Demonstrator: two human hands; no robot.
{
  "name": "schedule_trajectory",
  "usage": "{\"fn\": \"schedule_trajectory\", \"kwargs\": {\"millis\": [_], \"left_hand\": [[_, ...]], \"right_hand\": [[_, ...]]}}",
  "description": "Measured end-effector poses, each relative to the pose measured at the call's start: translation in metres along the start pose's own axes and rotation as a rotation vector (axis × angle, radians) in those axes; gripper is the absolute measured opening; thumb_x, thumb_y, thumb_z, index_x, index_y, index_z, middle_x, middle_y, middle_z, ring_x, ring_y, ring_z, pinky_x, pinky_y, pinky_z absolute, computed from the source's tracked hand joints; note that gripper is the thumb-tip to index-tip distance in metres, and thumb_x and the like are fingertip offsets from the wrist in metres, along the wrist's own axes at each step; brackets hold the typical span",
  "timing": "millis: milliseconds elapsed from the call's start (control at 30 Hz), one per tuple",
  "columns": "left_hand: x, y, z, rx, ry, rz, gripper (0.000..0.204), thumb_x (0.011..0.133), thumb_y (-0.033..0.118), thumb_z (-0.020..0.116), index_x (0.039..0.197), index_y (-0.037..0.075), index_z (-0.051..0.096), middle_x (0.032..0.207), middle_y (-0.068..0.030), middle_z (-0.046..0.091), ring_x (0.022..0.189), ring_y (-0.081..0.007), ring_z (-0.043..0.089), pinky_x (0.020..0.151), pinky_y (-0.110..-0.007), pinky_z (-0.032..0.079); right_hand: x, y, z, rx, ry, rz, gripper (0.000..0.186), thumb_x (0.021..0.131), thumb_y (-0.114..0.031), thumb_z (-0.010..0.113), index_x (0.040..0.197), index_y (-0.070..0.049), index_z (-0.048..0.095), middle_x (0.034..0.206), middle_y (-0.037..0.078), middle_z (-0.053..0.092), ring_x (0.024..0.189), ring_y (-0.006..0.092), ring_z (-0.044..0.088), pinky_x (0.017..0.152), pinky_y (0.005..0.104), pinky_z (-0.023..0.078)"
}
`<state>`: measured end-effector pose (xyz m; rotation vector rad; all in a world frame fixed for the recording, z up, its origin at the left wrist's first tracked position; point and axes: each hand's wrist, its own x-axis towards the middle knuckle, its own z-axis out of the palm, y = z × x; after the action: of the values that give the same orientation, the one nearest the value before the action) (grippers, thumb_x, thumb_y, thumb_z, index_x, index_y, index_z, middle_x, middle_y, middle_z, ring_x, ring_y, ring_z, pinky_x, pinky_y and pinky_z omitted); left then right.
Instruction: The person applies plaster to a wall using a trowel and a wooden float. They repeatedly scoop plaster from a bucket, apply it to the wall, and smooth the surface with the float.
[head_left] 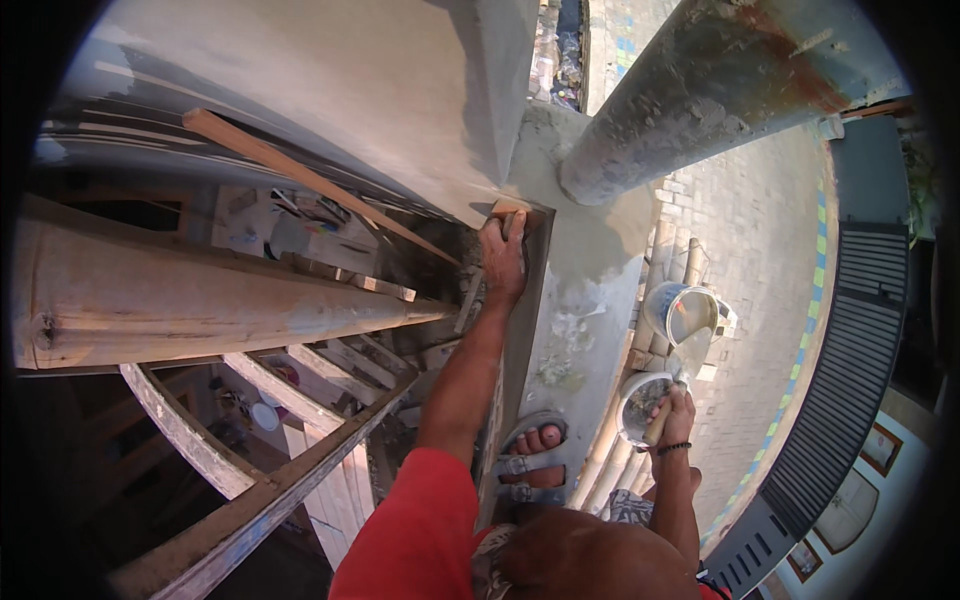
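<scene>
My left hand (504,258) grips a small wooden float (525,214) against the edge where the grey plastered surface (420,110) meets a concrete ledge (585,300). My right hand (674,420) is closed on the wooden handle of a trowel (692,352), its pale blade extending over the area between two buckets. The nearer bucket (634,410) holds grey material, partly hidden by my right hand; the farther white bucket (680,315) sits just beyond it.
A large metal column (700,90) rises from the ledge. Bamboo poles (662,245) lie alongside it. To the left are a thick pole (200,310), a wooden stick (300,175) and an open timber frame (250,460). My sandalled foot (535,455) is on the ledge; paving (760,250) shows below.
</scene>
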<state>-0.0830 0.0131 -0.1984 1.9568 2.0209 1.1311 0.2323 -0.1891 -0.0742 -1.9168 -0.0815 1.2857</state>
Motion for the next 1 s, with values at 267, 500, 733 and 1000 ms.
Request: {"fn": "schedule_trajectory", "kwargs": {"millis": [267,500,733,1000], "left_hand": [[-0.03,0.013,-0.078,-0.132,0.109,-0.211,0.054,0.082,0.002,0.06,0.131,0.001,0.04,0.112,-0.0215,0.044,0.103,-0.0372,0.047,0.09,-0.043,0.039],[-0.016,0.094,-0.225,-0.594,-0.057,-0.31,0.051,0.09,0.019,0.058,0.132,-0.003,0.038,0.122,-0.015,0.048,0.112,-0.0216,0.047,0.097,-0.036,0.037],[0.046,0.217,-0.214,-1.231,-1.127,-0.642,0.057,0.093,0.033,0.055,0.136,0.001,0.035,0.129,-0.0098,0.047,0.116,-0.0158,0.046,0.1,-0.031,0.035],[0.069,0.386,-0.118,-0.3,-1.72,-0.002,0.054,0.08,0.013,0.059,0.129,-0.002,0.042,0.116,-0.019,0.055,0.109,-0.0237,0.052,0.094,-0.032,0.04]], "right_hand": [[0.002,0.0,-0.006,-0.017,0.021,-0.008,0.02,0.092,-0.027,0.055,0.093,-0.01,0.046,0.066,0.003,0.049,0.045,0.0128,0.049,0.035,0.0274,0.044],[0.002,-0.005,-0.032,0.094,0.049,-0.109,0.019,0.092,-0.027,0.055,0.093,-0.011,0.045,0.067,0.003,0.05,0.045,0.0127,0.051,0.035,0.0268,0.044],[0.028,-0.019,-0.089,0.322,0.1,-0.272,0.022,0.092,-0.027,0.056,0.095,-0.008,0.045,0.066,0.004,0.05,0.045,0.013,0.051,0.034,0.0266,0.044],[0.043,0.027,-0.169,0.598,0.344,-0.206,0.023,0.09,-0.021,0.056,0.105,-0.007,0.047,0.068,0.005,0.05,0.045,0.015,0.052,0.035,0.029,0.044]]}}
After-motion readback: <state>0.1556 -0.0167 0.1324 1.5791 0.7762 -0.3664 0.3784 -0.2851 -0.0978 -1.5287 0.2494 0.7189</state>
